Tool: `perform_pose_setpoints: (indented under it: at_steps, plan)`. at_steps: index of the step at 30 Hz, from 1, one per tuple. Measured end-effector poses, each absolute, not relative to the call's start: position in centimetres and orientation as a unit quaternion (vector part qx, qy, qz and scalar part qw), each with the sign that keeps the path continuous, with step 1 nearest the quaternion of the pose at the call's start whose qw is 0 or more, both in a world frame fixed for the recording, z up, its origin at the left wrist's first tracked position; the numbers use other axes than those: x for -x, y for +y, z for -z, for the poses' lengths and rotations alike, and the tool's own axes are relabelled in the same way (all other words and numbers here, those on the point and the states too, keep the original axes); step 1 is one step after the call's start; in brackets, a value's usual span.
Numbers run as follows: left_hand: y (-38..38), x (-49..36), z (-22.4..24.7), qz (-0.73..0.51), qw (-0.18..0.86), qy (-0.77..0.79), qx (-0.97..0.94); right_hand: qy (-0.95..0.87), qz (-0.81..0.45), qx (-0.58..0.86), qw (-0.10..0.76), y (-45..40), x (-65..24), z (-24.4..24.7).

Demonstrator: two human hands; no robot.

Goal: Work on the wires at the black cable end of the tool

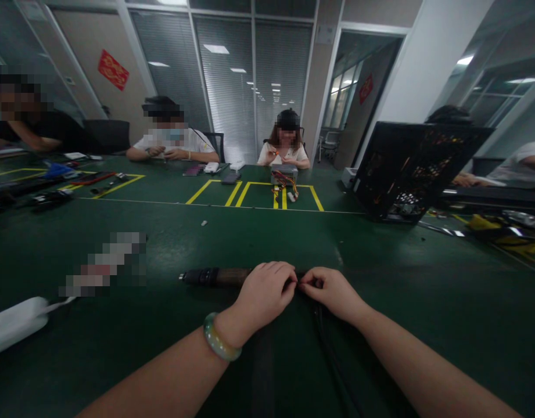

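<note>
A dark electric screwdriver [223,277] lies across the green table, its bit end pointing left. My left hand [269,290], with a green-and-amber bangle at the wrist, covers the tool's rear half, fingers curled and thumb and fingertips pinched together. Close beside it, my right hand [332,290] is also closed in a pinch, its fingertips almost touching those of the left. Whatever sits between the fingertips is too small and dark to name. A black cable [332,348] emerges below my right hand and runs toward the near edge.
A white power strip [17,325] lies at the left, near a pixelated area. A black computer case [419,174] stands at the back right. Across the table, people sit behind yellow-taped areas; a power supply [284,175] with loose wires is before one. Cables and parts crowd both far sides.
</note>
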State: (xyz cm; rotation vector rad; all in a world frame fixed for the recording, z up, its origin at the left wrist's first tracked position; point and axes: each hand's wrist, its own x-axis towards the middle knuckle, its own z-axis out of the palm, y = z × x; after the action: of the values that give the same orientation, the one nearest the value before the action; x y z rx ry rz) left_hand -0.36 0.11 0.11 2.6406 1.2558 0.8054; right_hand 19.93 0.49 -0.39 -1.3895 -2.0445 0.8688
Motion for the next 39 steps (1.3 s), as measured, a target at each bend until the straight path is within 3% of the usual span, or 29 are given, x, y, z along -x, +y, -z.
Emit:
perform_pose_setpoints:
  at_steps: [39]
  plan:
    - [0.22, 0.4, 0.18, -0.263, 0.054, 0.413, -0.87, -0.761, -0.308, 0.512, 0.252, 0.54, -19.84, 0.44]
